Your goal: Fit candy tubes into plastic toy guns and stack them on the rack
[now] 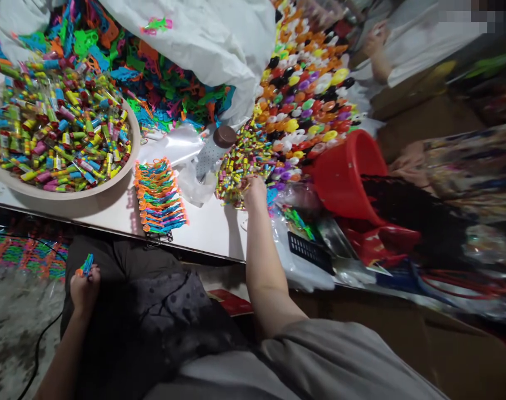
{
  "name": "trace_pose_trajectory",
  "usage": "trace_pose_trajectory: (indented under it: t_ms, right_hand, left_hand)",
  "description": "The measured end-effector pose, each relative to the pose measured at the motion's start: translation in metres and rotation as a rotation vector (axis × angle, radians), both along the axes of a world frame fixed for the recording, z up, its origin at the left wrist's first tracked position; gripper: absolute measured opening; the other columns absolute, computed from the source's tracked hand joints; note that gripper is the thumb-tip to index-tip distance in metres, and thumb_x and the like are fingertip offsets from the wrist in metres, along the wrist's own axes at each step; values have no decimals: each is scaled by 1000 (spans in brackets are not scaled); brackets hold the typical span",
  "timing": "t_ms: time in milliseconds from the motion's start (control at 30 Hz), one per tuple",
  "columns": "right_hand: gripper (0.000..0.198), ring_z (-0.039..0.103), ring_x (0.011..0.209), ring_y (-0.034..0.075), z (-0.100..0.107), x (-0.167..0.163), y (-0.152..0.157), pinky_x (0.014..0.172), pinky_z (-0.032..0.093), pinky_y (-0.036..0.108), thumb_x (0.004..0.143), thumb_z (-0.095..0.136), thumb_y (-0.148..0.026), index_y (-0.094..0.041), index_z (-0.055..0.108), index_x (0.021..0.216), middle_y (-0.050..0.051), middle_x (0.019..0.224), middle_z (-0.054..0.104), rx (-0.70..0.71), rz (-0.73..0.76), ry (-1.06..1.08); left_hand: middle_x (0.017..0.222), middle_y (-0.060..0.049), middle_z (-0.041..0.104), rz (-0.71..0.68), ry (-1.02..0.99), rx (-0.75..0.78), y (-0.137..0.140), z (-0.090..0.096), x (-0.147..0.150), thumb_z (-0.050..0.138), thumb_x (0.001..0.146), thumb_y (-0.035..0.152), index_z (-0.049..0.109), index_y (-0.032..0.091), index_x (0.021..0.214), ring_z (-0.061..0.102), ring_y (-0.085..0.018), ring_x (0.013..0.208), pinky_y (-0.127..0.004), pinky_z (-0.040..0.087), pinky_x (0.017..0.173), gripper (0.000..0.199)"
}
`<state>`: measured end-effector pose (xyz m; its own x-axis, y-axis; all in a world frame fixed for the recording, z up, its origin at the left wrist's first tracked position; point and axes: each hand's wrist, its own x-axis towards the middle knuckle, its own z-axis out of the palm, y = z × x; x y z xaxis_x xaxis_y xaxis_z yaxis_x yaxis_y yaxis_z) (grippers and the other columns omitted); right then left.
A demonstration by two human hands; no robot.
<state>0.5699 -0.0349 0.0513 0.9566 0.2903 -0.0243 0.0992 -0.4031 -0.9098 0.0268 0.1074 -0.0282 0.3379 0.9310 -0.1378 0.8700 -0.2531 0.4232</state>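
Observation:
Low over my lap, my left hand (85, 290) is closed around a few small blue, green and orange plastic toy pieces (86, 265). My right hand (255, 191) reaches across the white table into a heap of small, brightly wrapped tubes (244, 155); its fingers are blurred and partly hidden among them. Between the hands, a stack of orange, green and blue plastic toy guns (161, 197) lies in a neat row near the table's front edge. A grey container with a brown top (225, 137) leans beside the tube heap.
A large round basin (131, 136) full of wrapped tubes stands at the left. Behind are loose toy guns (161, 83) and a white sack (219, 39). Multicoloured small pieces (306, 105), a red bucket (340, 178) and a black basket (309, 251) lie right. Other people work at the right.

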Motion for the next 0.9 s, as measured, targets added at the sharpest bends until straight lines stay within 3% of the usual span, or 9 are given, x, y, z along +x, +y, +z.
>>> trace_pose_trajectory:
  t_ms: [167, 267, 367, 467, 733, 900]
  right_hand:
    - [34, 56, 88, 20, 6, 2, 22, 84, 46, 34, 82, 50, -38, -12, 62, 100, 11, 96, 63, -370, 229, -301]
    - [37, 53, 103, 23, 3, 5, 37, 94, 42, 35, 82, 49, -24, -10, 61, 114, 15, 112, 60, -546, 376, -452]
    - [45, 51, 109, 24, -2, 8, 41, 96, 41, 35, 77, 41, -7, -12, 63, 116, 15, 121, 55, -707, 657, -596]
    - [52, 49, 112, 27, -2, 12, 35, 96, 42, 37, 72, 44, -4, -15, 64, 118, 13, 131, 50, -796, 825, -698]
    - [26, 52, 101, 26, 11, 24, 19, 92, 42, 38, 84, 49, -23, -19, 71, 97, 12, 111, 58, -897, 909, -777]
    - [34, 53, 105, 26, 5, 24, 16, 92, 43, 35, 81, 49, -20, -16, 66, 110, 13, 116, 55, -950, 888, -754]
  left_hand:
    - [75, -10, 71, 33, 36, -23, -1, 8, 4, 35, 78, 39, 64, 16, 71, 66, -25, 74, -35, 48, 78, 38]
    - [74, -10, 71, 43, 11, -38, -3, 11, 3, 38, 78, 40, 67, 15, 79, 65, -24, 72, -33, 47, 76, 38]
    - [70, -9, 70, 32, 8, -40, -4, 10, -1, 38, 79, 41, 68, 15, 86, 65, -24, 70, -32, 47, 73, 41]
    - [67, -10, 69, 33, 54, -33, -5, 8, -4, 35, 81, 43, 69, 14, 86, 65, -26, 71, -33, 46, 71, 45]
    - [67, -8, 69, 39, 20, -65, -8, 13, -1, 35, 81, 43, 68, 14, 96, 65, -23, 68, -31, 46, 70, 46]
    - [64, -8, 68, 44, 18, -58, -9, 11, -1, 35, 81, 42, 69, 14, 94, 65, -24, 68, -31, 47, 72, 46]
